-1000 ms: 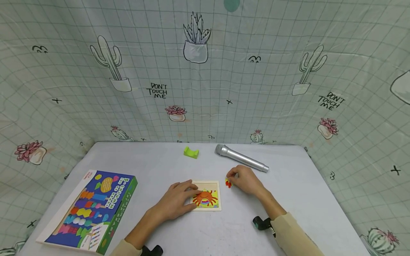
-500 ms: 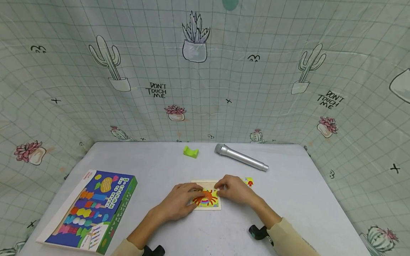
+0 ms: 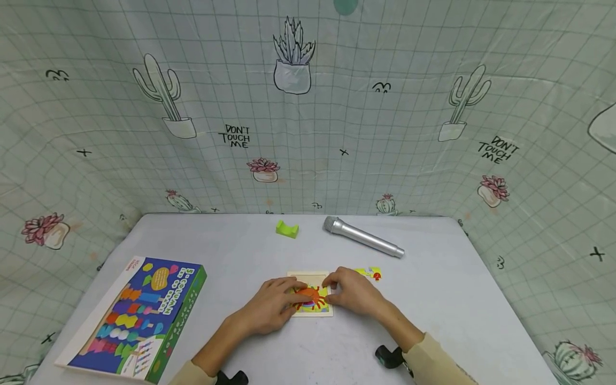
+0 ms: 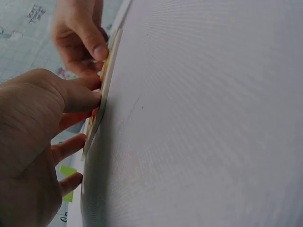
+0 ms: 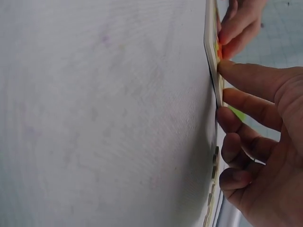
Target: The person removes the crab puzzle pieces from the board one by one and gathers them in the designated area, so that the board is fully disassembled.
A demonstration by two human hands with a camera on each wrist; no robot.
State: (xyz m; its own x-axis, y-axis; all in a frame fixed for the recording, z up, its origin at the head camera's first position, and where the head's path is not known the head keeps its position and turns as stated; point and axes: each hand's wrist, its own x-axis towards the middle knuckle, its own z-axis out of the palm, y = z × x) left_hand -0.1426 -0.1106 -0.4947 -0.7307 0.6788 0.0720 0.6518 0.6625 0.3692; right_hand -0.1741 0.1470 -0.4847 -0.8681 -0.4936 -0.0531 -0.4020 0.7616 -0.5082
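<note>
- Presently, we see the shallow puzzle tray (image 3: 311, 278) flat on the bench (image 3: 337, 350), between the two hands, its crab picture (image 3: 315, 292) partly covered by fingers; a bare strip runs along the far side.
- Left hand (image 3: 267, 306): we note fingers spread apart and resting on the tray's left part. Should they bear down unevenly, we judge that fitted parts could lift or the tray could tilt.
- Right hand (image 3: 355, 291): thumb and forefinger stand a little apart at the tray's right edge, touching it in the right wrist view; we cannot tell whether they hold a piece. If they do, a wrong turn could jam it against its neighbours, and forcing it might spring them loose.
- Loose puzzle pieces (image 3: 374, 273) lie just beyond the right hand, which partly hides them in the head view; we suppose a backward sweep of the knuckles could scatter them.
- Farther back lie the silver microphone (image 3: 363, 237) and the green block (image 3: 287, 230). We rate both a lesser hazard, though the microphone, being round-bodied, might roll towards the pieces if a far reach knocked it.
</note>
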